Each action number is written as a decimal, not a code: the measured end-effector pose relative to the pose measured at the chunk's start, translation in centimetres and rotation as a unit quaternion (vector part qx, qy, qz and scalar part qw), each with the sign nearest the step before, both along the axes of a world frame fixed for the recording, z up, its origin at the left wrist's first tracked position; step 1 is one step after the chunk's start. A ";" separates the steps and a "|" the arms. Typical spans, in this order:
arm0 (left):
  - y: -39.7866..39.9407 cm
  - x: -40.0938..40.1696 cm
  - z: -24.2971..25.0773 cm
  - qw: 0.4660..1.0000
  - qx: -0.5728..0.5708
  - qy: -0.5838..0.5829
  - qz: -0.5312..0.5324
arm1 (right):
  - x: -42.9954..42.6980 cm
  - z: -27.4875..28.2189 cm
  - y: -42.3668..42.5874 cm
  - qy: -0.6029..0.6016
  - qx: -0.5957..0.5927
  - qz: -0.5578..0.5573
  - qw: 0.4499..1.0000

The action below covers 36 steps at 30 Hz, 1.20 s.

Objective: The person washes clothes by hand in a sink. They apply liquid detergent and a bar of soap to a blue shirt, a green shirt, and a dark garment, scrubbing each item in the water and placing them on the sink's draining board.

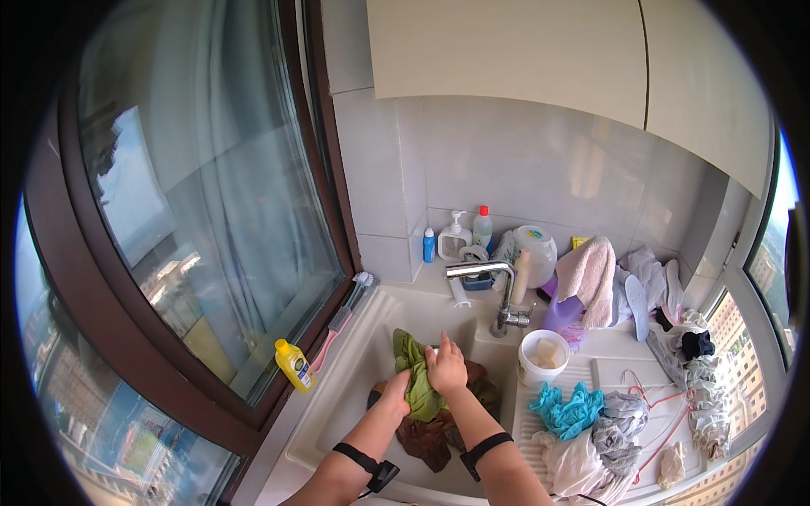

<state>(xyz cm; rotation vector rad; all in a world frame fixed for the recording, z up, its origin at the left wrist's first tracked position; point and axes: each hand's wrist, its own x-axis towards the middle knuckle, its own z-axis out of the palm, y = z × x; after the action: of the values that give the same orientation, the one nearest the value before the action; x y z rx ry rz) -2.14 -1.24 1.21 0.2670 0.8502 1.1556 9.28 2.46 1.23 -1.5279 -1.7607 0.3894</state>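
Note:
A wet green cloth (419,392) is bunched in my left hand (397,391), above the basin of a white laundry sink (335,414). My right hand (448,370) lies against the cloth's right side, its fingers pointing away from me. Between its thumb and fingers shows a bit of a small white object (436,350), perhaps a bar of soap, mostly hidden by the hand. Under both hands, brown clothing (427,439) lies in the basin, with other dark fabric around it.
A chrome faucet (503,303) reaches over the basin. At right stand a white tub (538,370) with pale blocks, turquoise cloth (569,408) and red hangers (671,436). A yellow bottle (295,365) and pink brush (329,341) line the left ledge; bottles (482,228) stand behind.

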 end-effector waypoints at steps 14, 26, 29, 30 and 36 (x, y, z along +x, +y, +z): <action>0.7 -2.2 5.0 0.819 0.346 0.444 -0.113 | 6.2 4.7 -0.5 0.320 -0.333 0.099 0.882; 0.1 -2.8 1.3 0.994 0.001 -0.084 -0.076 | 4.7 5.8 -1.0 0.666 -0.425 0.238 0.565; 1.1 -2.4 -1.5 0.972 0.127 -0.194 -0.036 | 3.5 4.7 -0.4 0.566 -0.405 0.265 0.667; 1.5 -1.7 -1.2 0.963 0.199 -0.177 -0.047 | 3.8 5.1 -0.2 0.462 -0.370 0.240 0.769; 2.3 -2.0 -1.9 0.983 0.131 -0.114 -0.053 | 4.6 4.1 1.1 0.160 -0.044 -0.058 0.985</action>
<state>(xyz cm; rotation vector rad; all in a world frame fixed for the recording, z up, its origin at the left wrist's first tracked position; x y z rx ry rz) -4.14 1.05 -0.74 0.3843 0.4765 1.1726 13.91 3.52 5.28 -1.5241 -1.4161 0.6230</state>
